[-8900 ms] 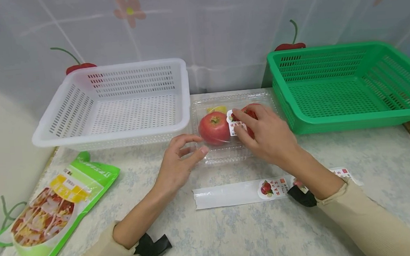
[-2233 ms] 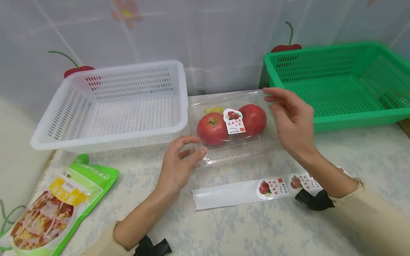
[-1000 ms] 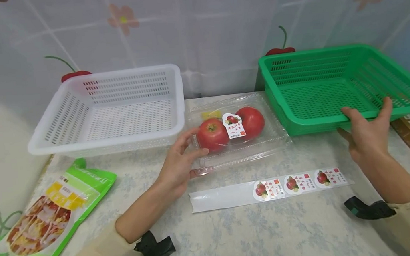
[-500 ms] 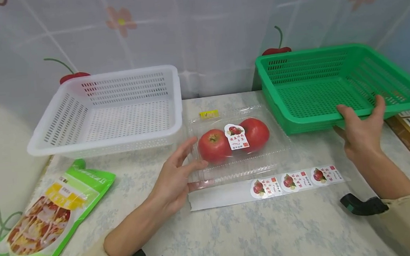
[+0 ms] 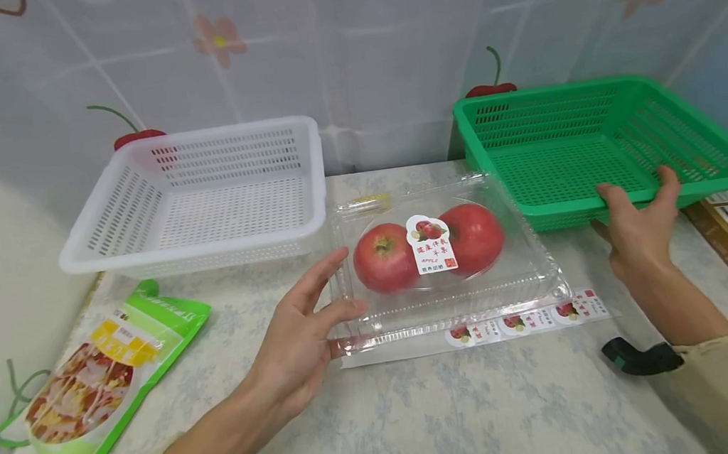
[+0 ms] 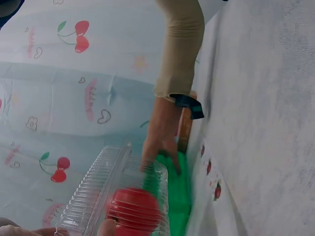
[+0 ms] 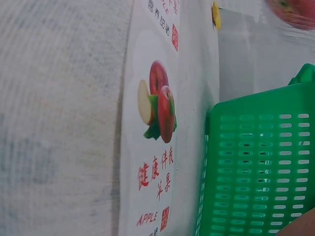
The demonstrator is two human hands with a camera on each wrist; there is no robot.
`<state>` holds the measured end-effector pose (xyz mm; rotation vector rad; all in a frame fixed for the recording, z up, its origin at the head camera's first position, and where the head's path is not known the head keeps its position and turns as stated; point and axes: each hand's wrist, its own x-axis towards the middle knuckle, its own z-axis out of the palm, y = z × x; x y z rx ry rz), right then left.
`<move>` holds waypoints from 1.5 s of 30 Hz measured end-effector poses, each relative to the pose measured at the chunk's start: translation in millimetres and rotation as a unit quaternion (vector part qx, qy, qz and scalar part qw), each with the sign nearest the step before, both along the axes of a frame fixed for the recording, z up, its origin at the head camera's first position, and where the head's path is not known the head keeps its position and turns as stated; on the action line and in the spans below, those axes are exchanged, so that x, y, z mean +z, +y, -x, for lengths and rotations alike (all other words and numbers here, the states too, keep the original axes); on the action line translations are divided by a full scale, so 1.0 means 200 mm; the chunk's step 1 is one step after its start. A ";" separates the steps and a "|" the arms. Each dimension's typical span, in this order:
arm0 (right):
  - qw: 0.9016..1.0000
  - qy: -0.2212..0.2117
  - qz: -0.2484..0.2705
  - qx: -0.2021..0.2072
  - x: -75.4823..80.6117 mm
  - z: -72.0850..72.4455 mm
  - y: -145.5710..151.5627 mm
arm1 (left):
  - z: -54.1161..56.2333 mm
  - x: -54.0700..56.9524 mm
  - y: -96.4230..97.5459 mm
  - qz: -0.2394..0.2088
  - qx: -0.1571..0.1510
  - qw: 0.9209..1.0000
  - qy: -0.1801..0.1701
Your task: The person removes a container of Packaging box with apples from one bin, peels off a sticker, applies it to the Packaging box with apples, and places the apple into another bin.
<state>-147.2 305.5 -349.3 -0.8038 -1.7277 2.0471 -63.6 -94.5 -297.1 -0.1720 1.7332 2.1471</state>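
Observation:
My left hand [image 5: 290, 354] pinches the left edge of a clear plastic clamshell box [image 5: 473, 307], thumb on top. The box is raised off the table, tilted. Inside lie two red apples, a left apple [image 5: 384, 261] and a right apple [image 5: 479, 238]; a white apple label [image 5: 433, 250] is stuck on the lid. In the left wrist view the box [image 6: 106, 182] shows from its side. My right hand [image 5: 647, 237] grips the front rim of the green basket [image 5: 565, 172], thumb and fingers over the edge. The right wrist view shows its slotted wall [image 7: 256, 162].
A strip of apple stickers [image 5: 532, 322] lies partly beneath the box. Left stands a white basket [image 5: 212, 257], with a green food bag [image 5: 106, 375] before it. A small yellow packet [image 5: 371, 198] lies behind the box. A patterned curtain [image 5: 383, 61] hangs at the back.
The right hand left the label and box and took hold of the green basket's rim. The left hand has drawn the box nearer and lifted it, baring the yellow packet and covering part of the sticker strip.

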 end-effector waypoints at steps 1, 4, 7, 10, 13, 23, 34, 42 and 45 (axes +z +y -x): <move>1.000 -0.002 -0.001 -0.001 0.00 0.00 0.00 | 0.00 0.01 0.00 -0.003 0.000 1.000 0.006; 1.000 -0.013 -0.008 0.004 -0.01 0.01 0.00 | 0.02 0.06 0.01 -0.006 0.003 1.000 0.025; 0.999 -0.024 -0.026 -0.002 -0.01 0.01 -0.01 | 0.09 0.13 0.04 -0.017 0.011 0.999 0.046; 0.996 -0.047 -0.071 -0.015 -0.01 0.02 -0.01 | 0.18 0.20 0.10 -0.039 0.020 0.997 0.059; 0.991 -0.068 -0.111 -0.024 -0.01 0.02 -0.03 | 0.27 0.26 0.20 -0.063 0.030 0.996 0.061; 0.994 -0.056 -0.089 -0.026 -0.02 0.01 -0.07 | 0.48 0.33 0.59 -0.159 0.042 0.986 0.034; 0.996 -0.046 -0.075 -0.011 -0.02 0.00 -0.11 | 0.61 0.27 0.99 -0.124 0.065 0.990 0.001; 0.991 -0.061 -0.113 -0.032 0.00 0.00 -0.11 | 0.72 0.15 1.16 -0.117 0.066 0.991 -0.026; 0.989 -0.072 -0.123 -0.036 0.01 0.00 -0.11 | 0.72 0.12 1.21 -0.085 0.063 0.994 -0.014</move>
